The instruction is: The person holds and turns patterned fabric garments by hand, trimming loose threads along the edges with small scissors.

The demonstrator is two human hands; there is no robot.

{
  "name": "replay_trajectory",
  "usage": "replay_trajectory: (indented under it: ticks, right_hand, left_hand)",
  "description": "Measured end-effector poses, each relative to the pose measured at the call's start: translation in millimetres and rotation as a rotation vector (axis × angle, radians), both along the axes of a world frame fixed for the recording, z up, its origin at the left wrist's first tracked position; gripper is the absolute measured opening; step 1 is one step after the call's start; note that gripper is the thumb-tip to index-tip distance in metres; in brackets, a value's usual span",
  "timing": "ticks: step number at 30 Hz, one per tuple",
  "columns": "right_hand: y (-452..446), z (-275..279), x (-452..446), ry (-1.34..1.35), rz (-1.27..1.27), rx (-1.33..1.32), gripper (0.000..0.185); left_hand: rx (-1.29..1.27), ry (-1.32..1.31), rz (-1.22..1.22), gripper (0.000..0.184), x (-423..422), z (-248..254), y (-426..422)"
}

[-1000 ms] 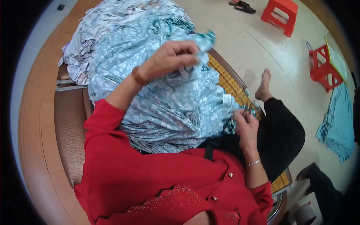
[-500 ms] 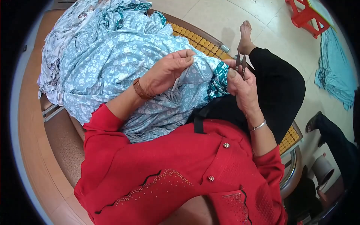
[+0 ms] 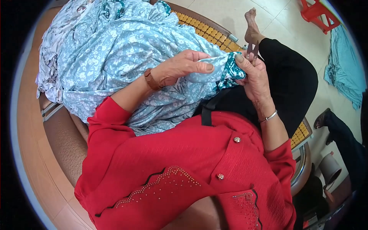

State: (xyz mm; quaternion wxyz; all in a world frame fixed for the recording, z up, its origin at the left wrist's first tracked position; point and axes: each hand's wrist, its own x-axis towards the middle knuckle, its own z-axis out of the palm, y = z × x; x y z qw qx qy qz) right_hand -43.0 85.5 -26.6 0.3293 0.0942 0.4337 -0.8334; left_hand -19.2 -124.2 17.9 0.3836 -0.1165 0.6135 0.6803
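Above pale floor tiles (image 3: 230,17), sits beside a big heap of blue flowery cloth (image 3: 126,57), near a yellow mat (image 3: 207,30). Pinches a bit of that cloth with the left hand (image 3: 174,71), with thumb and fingers close together. Grips its dark green edge (image 3: 233,71) with the right hand (image 3: 257,80), with fingers curled in. Also holds small scissors (image 3: 250,49) there, points up. Holds the cloth stretched between both hands, close to black trousers (image 3: 291,73).
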Motion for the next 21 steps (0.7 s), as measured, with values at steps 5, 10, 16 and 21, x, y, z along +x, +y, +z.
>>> replay_trajectory:
  ticks: [5, 10, 16, 21]
  right_hand:
    - [3, -3, -2, 0.108, -0.138, 0.032, 0.017]
    - [1, -2, -1, 0.38, -0.144, 0.255, 0.02]
    - [-8, -7, 5, 0.66, -0.035, 0.322, 0.024]
    - [-7, 1, 6, 0.345, 0.038, 0.258, 0.025]
  left_hand:
    - [0.151, -0.12, 0.224, 0.022, 0, -8, 1]
    - [0.308, -0.121, 0.399, 0.027, -6, -14, -8]
    - [0.415, -0.069, 0.431, 0.029, -9, -13, -7]
    - [0.355, 0.001, 0.232, 0.03, -6, -3, -3]
